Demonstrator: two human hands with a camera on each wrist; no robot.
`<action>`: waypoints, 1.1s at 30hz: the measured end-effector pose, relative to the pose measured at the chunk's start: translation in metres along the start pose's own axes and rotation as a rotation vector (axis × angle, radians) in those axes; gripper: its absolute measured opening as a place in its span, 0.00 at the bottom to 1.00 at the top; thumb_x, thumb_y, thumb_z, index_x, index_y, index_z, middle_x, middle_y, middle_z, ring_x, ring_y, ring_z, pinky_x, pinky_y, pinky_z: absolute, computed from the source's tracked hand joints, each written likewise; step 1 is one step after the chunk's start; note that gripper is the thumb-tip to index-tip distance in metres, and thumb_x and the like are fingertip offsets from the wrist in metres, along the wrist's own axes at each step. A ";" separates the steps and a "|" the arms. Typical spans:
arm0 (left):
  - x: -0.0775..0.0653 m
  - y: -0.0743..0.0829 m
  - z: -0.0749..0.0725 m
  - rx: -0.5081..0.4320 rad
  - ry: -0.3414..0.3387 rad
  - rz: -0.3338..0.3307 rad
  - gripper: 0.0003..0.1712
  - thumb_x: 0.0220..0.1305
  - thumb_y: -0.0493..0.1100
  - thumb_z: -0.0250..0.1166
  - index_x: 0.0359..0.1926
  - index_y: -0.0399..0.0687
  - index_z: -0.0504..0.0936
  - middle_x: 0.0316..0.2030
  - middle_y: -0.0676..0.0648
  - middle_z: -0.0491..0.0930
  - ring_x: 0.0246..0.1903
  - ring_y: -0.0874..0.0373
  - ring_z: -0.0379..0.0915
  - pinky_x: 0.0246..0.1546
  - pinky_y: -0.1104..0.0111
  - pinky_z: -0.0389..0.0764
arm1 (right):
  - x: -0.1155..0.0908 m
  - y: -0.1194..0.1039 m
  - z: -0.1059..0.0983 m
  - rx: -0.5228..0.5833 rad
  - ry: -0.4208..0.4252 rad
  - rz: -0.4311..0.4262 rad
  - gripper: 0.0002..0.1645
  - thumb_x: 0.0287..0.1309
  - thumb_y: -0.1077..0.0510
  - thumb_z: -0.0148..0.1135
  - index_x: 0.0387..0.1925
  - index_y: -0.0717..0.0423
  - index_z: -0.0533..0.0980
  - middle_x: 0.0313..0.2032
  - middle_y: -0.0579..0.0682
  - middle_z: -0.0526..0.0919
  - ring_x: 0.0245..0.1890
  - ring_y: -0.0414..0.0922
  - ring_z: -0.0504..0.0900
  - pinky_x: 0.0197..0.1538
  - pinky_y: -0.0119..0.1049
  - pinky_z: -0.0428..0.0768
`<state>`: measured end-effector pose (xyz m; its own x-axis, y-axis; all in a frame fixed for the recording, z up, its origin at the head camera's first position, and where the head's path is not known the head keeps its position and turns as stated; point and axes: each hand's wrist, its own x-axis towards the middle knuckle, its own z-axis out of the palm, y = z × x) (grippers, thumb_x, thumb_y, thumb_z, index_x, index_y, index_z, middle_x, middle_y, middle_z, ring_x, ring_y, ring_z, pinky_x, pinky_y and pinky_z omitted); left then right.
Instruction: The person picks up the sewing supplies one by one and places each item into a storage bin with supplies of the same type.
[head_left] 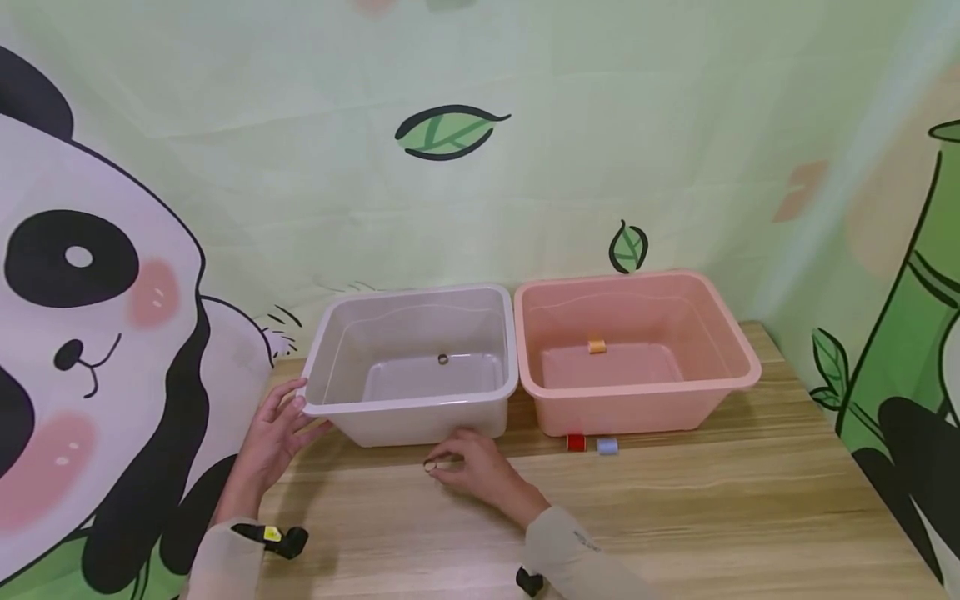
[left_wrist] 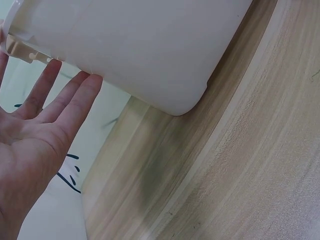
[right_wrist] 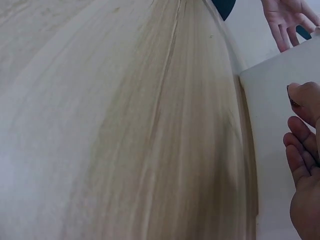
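Observation:
At the near left corner of a white plastic bin (head_left: 420, 408) is my left hand (head_left: 272, 437), its fingers fairly straight against the outer wall and rim. In the left wrist view those fingers (left_wrist: 80, 102) spread along the bin's side. Just in front of the same bin, my right hand (head_left: 480, 471) pinches a small ring (head_left: 430, 467) between thumb and fingertips, above the table. Only a dark edge of the ring (right_wrist: 292, 97) shows in the right wrist view. Another small ring (head_left: 442, 359) is inside the white bin.
A pink bin (head_left: 637, 408) stands right beside the white one, with an orange thread spool (head_left: 597, 347) inside. In front of it, a red spool (head_left: 576, 442) and a light blue spool (head_left: 607, 447) lie on the wooden table (head_left: 720, 508). A printed panda backdrop (head_left: 315, 167) hangs behind.

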<state>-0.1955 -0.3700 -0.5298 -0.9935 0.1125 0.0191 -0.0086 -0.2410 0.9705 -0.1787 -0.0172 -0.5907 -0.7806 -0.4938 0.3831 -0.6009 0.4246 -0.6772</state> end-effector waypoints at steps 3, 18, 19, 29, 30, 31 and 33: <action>0.000 0.000 0.000 0.001 -0.004 0.002 0.19 0.80 0.40 0.50 0.67 0.57 0.70 0.64 0.53 0.69 0.53 0.57 0.82 0.51 0.55 0.84 | 0.000 -0.002 -0.005 -0.001 -0.002 -0.001 0.11 0.56 0.54 0.77 0.41 0.47 0.87 0.37 0.43 0.86 0.40 0.42 0.81 0.45 0.30 0.78; 0.000 0.001 0.000 -0.005 -0.004 -0.015 0.19 0.80 0.41 0.50 0.68 0.57 0.69 0.64 0.54 0.70 0.54 0.56 0.82 0.53 0.53 0.82 | 0.002 -0.014 -0.021 0.039 -0.002 0.016 0.09 0.60 0.55 0.73 0.43 0.50 0.86 0.39 0.42 0.88 0.40 0.39 0.84 0.48 0.32 0.82; 0.000 0.001 0.000 -0.004 -0.006 -0.014 0.19 0.80 0.41 0.50 0.68 0.57 0.69 0.64 0.54 0.70 0.54 0.56 0.82 0.53 0.53 0.82 | 0.002 -0.015 -0.022 0.043 -0.001 0.015 0.10 0.60 0.56 0.73 0.43 0.51 0.86 0.39 0.43 0.88 0.40 0.41 0.84 0.48 0.32 0.82; 0.000 0.002 0.000 0.012 0.001 -0.014 0.21 0.80 0.43 0.51 0.69 0.57 0.67 0.63 0.55 0.71 0.54 0.58 0.82 0.53 0.55 0.83 | 0.002 -0.022 -0.029 0.046 0.029 -0.018 0.12 0.59 0.56 0.74 0.44 0.52 0.85 0.41 0.45 0.88 0.43 0.40 0.85 0.50 0.31 0.83; 0.000 0.002 0.000 0.010 0.000 -0.013 0.21 0.80 0.42 0.51 0.69 0.56 0.67 0.63 0.55 0.71 0.54 0.58 0.82 0.53 0.55 0.83 | 0.002 -0.022 -0.030 0.045 0.035 -0.028 0.12 0.59 0.56 0.75 0.44 0.53 0.85 0.41 0.45 0.88 0.43 0.40 0.85 0.50 0.31 0.83; 0.000 0.002 0.000 0.010 0.000 -0.012 0.21 0.80 0.42 0.51 0.69 0.57 0.67 0.63 0.55 0.71 0.54 0.58 0.82 0.53 0.55 0.83 | 0.002 -0.023 -0.031 0.043 0.039 -0.035 0.12 0.59 0.56 0.75 0.44 0.53 0.85 0.41 0.45 0.88 0.43 0.40 0.85 0.50 0.31 0.83; 0.000 0.001 0.001 0.008 -0.001 -0.011 0.20 0.80 0.42 0.51 0.69 0.57 0.68 0.63 0.55 0.72 0.54 0.57 0.82 0.53 0.54 0.82 | 0.002 -0.024 -0.032 0.029 0.043 -0.048 0.12 0.59 0.56 0.75 0.44 0.52 0.85 0.41 0.45 0.88 0.42 0.40 0.85 0.50 0.31 0.83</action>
<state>-0.1954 -0.3698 -0.5283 -0.9932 0.1158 0.0086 -0.0187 -0.2324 0.9724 -0.1716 -0.0044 -0.5533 -0.7580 -0.4794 0.4423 -0.6333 0.3784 -0.6751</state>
